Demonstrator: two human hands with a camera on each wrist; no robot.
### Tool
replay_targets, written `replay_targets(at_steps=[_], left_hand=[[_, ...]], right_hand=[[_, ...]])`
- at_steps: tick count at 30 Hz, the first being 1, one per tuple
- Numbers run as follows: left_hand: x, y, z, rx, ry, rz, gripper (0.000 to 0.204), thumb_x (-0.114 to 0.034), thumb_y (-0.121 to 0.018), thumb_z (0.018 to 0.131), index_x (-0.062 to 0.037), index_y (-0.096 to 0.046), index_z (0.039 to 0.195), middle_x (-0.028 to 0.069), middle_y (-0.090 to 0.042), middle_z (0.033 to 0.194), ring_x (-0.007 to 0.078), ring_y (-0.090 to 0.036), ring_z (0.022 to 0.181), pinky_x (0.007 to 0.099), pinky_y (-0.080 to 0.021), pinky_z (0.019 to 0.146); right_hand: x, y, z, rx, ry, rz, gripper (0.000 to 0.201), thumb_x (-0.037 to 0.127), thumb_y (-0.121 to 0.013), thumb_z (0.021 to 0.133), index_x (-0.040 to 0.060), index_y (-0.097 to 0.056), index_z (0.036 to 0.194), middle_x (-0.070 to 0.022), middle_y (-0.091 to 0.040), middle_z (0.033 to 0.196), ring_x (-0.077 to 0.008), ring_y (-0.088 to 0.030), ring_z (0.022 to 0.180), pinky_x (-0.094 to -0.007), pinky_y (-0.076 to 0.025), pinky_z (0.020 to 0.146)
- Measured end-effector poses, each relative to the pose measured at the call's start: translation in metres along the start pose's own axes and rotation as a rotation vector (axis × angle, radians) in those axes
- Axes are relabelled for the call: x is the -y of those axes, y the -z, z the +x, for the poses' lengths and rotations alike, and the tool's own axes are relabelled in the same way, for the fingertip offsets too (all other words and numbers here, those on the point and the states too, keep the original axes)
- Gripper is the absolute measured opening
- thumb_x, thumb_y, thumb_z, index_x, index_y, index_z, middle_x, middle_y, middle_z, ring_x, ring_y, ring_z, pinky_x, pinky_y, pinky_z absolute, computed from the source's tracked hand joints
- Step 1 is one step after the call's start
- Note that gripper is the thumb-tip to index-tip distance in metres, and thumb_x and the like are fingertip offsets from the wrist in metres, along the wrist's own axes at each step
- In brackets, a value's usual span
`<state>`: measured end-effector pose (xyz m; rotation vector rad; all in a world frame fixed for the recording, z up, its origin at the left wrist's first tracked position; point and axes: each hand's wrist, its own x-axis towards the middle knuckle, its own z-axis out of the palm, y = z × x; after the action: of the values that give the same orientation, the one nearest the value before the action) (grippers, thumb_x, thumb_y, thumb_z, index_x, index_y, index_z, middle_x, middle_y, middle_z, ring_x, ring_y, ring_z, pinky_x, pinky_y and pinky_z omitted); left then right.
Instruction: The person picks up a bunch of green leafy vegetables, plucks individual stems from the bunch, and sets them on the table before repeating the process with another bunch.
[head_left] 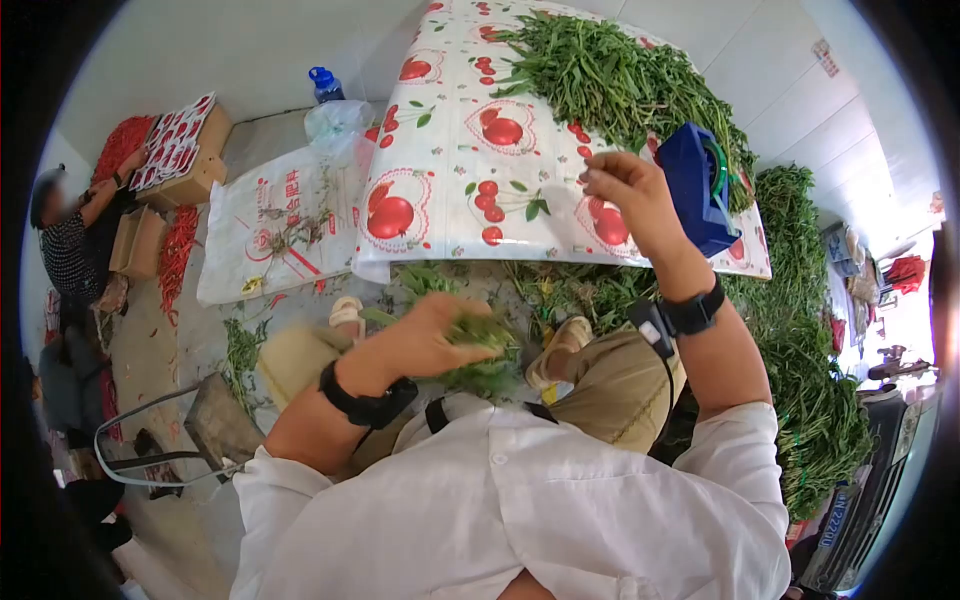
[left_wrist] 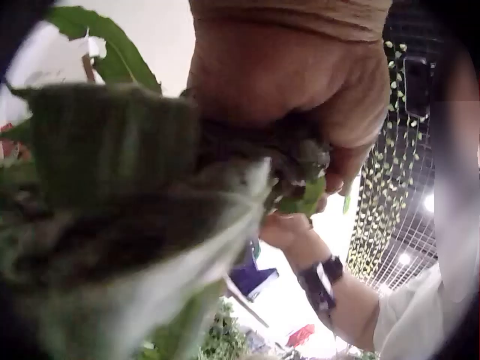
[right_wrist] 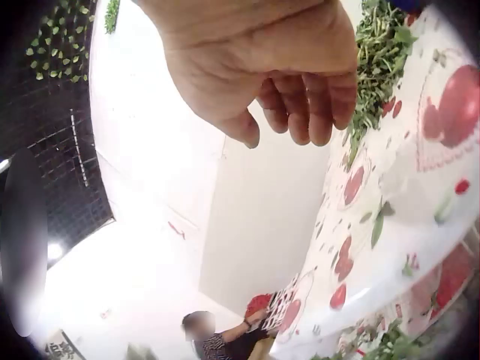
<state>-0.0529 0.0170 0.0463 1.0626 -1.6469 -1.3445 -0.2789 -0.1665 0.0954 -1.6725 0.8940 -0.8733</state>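
My left hand (head_left: 425, 335) grips a bunch of leafy green stems (head_left: 482, 345) low over my lap, blurred in the head view. Close up in the left wrist view, the leaves (left_wrist: 112, 150) fill the left side, and the fingers wrap round the stems under the palm. My right hand (head_left: 632, 195) is raised over the near edge of the table (head_left: 440, 170), fingers loosely bent, with nothing between thumb and fingers in the right wrist view. Just right of it stands a blue tape dispenser (head_left: 690, 190) with a green roll (head_left: 718, 170).
A heap of leafy greens (head_left: 600, 75) lies on the cherry-print tablecloth. More greens (head_left: 810, 400) are piled along the right, and loose ones lie by my feet. On the left are a white sack (head_left: 280, 230), a metal-framed stool (head_left: 220, 430), cardboard boxes (head_left: 205, 160) and another person (head_left: 75, 240).
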Motion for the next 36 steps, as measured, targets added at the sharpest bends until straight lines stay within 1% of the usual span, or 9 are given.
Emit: replay_targets(at_steps=[1,7,8,11,12,16,20,27,36], left_hand=[[0.018,-0.003,0.008,0.120,0.026,0.088,0.025,-0.016,-0.069,0.075,0.0001,-0.059,0.091,0.0110,-0.061,0.075,0.0175,-0.056,0.066,0.0292,-0.046,0.065],[0.082,-0.011,0.028,0.094,0.071,0.074,0.027,-0.020,-0.067,0.076,0.0005,-0.058,0.091,0.0183,-0.060,0.077,0.0268,-0.056,0.066,0.0327,-0.045,0.065],[0.091,-0.012,0.032,0.095,0.054,0.111,0.027,-0.023,-0.066,0.077,-0.0010,-0.058,0.089,0.0180,-0.060,0.076,0.0296,-0.056,0.067,0.0350,-0.045,0.065],[0.071,-0.004,0.039,0.089,0.090,0.109,0.025,-0.024,-0.066,0.076,-0.0032,-0.058,0.088,0.0176,-0.060,0.077,0.0332,-0.056,0.069,0.0367,-0.045,0.065],[0.076,-0.003,0.042,0.073,0.063,0.169,0.025,-0.025,-0.065,0.076,-0.0039,-0.058,0.087,0.0168,-0.061,0.078,0.0357,-0.057,0.073,0.0382,-0.045,0.066],[0.080,0.001,0.046,0.091,0.027,0.273,0.025,-0.021,-0.065,0.073,-0.0050,-0.056,0.090,0.0173,-0.059,0.079,0.0352,-0.057,0.078,0.0404,-0.045,0.066],[0.084,0.002,0.047,0.131,0.058,0.331,0.023,-0.021,-0.063,0.073,-0.0071,-0.057,0.090,0.0155,-0.059,0.079,0.0335,-0.058,0.077,0.0399,-0.046,0.067],[0.085,0.004,0.040,0.122,0.047,0.309,0.024,-0.018,-0.062,0.070,-0.0073,-0.057,0.091,0.0151,-0.060,0.079,0.0337,-0.058,0.078,0.0415,-0.045,0.068],[0.078,0.010,0.041,0.146,0.105,0.282,0.024,-0.017,-0.062,0.069,-0.0058,-0.055,0.089,0.0143,-0.059,0.081,0.0332,-0.057,0.080,0.0403,-0.045,0.069]], right_hand=[[0.001,0.004,0.016,-0.045,-0.008,-0.022,0.024,0.009,-0.062,0.079,-0.0052,-0.058,0.098,-0.0065,-0.061,0.085,-0.0101,-0.056,0.074,-0.0239,-0.045,0.067],[-0.034,0.020,0.114,-0.304,0.165,-0.539,0.049,0.027,-0.070,0.071,-0.0070,-0.057,0.104,-0.0139,-0.062,0.086,-0.0206,-0.060,0.078,-0.0291,-0.046,0.070],[-0.035,0.021,0.124,-0.306,0.072,-0.606,0.062,0.034,-0.070,0.068,-0.0075,-0.053,0.111,-0.0194,-0.061,0.096,-0.0282,-0.059,0.088,-0.0332,-0.045,0.079],[-0.044,0.015,0.160,-0.400,0.151,-0.923,0.066,0.036,-0.068,0.070,-0.0073,-0.049,0.116,-0.0221,-0.057,0.108,-0.0312,-0.056,0.099,-0.0352,-0.043,0.087],[-0.035,0.009,0.166,-0.358,0.044,-0.994,0.074,0.040,-0.066,0.070,-0.0067,-0.042,0.123,-0.0233,-0.048,0.121,-0.0335,-0.047,0.113,-0.0379,-0.037,0.096],[-0.046,0.000,0.202,-0.436,-0.044,-1.264,0.087,0.047,-0.068,0.068,-0.0043,-0.034,0.129,-0.0201,-0.040,0.130,-0.0357,-0.038,0.119,-0.0411,-0.034,0.098],[-0.043,-0.007,0.220,-0.399,-0.371,-1.368,0.097,0.055,-0.070,0.063,-0.0002,-0.028,0.131,-0.0175,-0.044,0.126,-0.0342,-0.040,0.118,-0.0481,-0.034,0.093],[-0.047,-0.004,0.232,-0.390,-0.363,-1.539,0.086,0.043,-0.070,0.064,0.0004,-0.032,0.129,-0.0169,-0.047,0.123,-0.0321,-0.042,0.117,-0.0483,-0.036,0.091],[-0.044,-0.009,0.232,-0.300,-0.282,-1.662,0.046,0.024,-0.061,0.073,0.0035,-0.049,0.111,-0.0108,-0.055,0.114,-0.0278,-0.048,0.111,-0.0440,-0.040,0.087]])
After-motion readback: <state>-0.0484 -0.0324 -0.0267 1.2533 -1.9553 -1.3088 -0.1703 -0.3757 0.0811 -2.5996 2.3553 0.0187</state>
